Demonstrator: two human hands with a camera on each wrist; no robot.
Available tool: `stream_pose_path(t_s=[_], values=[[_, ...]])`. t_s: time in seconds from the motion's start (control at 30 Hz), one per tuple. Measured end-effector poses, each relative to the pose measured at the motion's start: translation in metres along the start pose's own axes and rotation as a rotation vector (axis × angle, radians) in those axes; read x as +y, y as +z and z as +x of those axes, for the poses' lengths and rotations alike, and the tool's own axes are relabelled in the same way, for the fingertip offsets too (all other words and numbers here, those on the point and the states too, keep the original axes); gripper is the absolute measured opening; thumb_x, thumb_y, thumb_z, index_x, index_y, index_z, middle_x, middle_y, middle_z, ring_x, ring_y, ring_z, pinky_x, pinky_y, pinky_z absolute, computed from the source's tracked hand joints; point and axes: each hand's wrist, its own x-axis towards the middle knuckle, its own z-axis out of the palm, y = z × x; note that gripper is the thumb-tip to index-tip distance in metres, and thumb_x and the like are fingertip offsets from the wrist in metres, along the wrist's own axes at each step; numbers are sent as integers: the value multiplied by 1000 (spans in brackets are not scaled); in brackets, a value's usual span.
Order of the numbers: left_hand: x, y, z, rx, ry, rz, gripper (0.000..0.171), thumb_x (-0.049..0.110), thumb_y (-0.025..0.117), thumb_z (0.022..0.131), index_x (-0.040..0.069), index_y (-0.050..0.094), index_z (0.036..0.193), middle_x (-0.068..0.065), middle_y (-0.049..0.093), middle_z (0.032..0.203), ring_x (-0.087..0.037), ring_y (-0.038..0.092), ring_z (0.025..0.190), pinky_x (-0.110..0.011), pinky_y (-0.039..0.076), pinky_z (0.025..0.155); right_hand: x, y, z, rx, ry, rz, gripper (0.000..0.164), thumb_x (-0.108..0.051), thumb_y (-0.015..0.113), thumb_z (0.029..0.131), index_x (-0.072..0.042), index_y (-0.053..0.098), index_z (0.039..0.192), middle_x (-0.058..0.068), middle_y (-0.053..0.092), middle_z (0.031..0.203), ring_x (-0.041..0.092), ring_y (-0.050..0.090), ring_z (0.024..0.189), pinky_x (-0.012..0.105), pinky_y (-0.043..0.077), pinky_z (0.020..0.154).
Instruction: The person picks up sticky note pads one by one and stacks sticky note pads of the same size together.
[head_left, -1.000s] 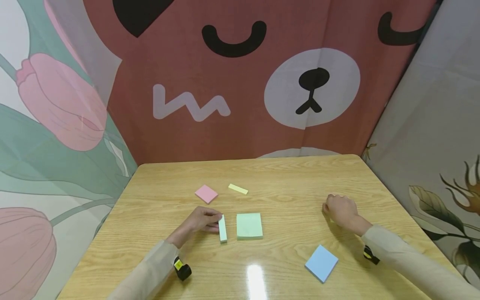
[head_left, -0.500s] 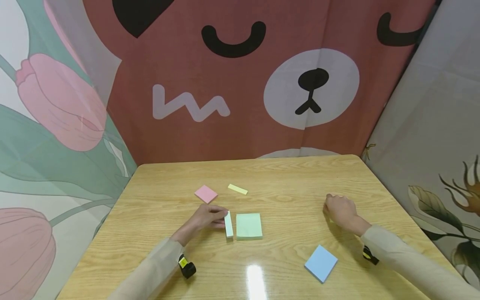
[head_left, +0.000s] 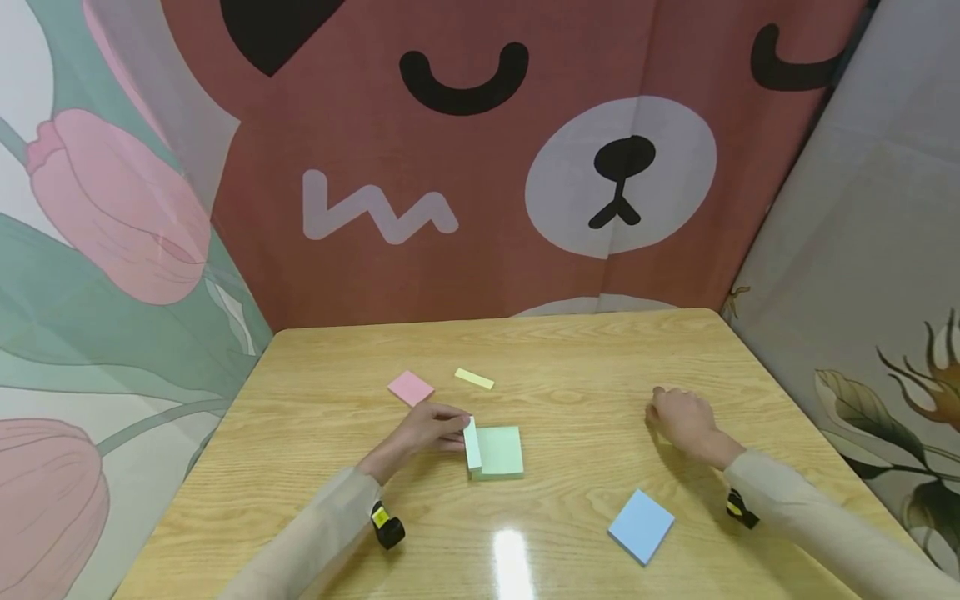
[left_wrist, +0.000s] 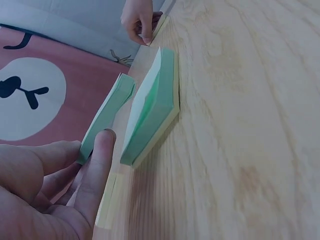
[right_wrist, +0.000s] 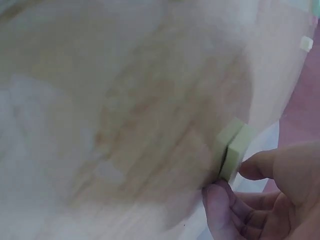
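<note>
My left hand (head_left: 435, 427) pinches a narrow light-green sticky note pad (head_left: 472, 445) between thumb and fingers. That strip overlaps the left edge of a square green sticky note pad (head_left: 501, 454) in the head view. A gap shows between the two in the left wrist view, where the square pad (left_wrist: 152, 107) lies on the table with its top sheet slightly lifted. Far to the right, my right hand (head_left: 682, 423) is low over the table. Its thumb and fingers hold a small pale-yellow sticky note pad (right_wrist: 236, 152), mostly hidden in the head view.
Behind the left hand lie a pink sticky note pad (head_left: 410, 388) and a narrow yellow one (head_left: 475, 378). A blue square pad (head_left: 641, 527) sits nearer the front, between the arms. The wooden table (head_left: 570, 358) ends at a printed bear curtain (head_left: 360, 283).
My left hand has carried the narrow green pad rightward, from beside the square green pad to its left edge. The right hand stays in place.
</note>
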Motion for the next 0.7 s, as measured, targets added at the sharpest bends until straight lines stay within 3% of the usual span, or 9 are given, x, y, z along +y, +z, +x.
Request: stream_pose_path(t_s=[0.1,0.2,0.3,0.43,0.7], values=[[3,4,1,-4,3,-1,32,15,59,85,-6,58,109,-16,61,92,-24,63,77,-36,50,73,4,-3,1,8,-38,27,26,-12,57,83,-9,43,61,0,34,45,11,31,37,24,24,33],[4,7,4,-11,4,-7,32,15,60,84,-6,58,109,-17,61,92,-24,62,78,-35,50,72,9,-8,3,-44,-41,93,20,-13,59,83,-6,50,66,1,44,50,10,36,38,24,29,35],[5,10,6,-15,3,-3,32,15,61,84,-5,59,108,-17,61,91,-24,63,78,-34,50,72,15,-11,6,-124,-5,176,15,-16,57,85,-2,59,81,1,53,59,10,40,42,26,34,39],[7,14,9,-15,-1,15,32,17,61,83,-3,60,108,-15,61,91,-24,63,78,-34,50,71,24,-13,9,-222,75,334,20,-19,54,88,0,61,93,2,54,58,14,44,42,27,35,40],[12,22,12,-33,6,2,31,15,61,83,-5,60,108,-16,61,90,-24,63,75,-34,51,70,38,-9,11,-316,189,633,18,-17,58,86,-1,59,93,9,55,60,20,54,49,33,46,45]])
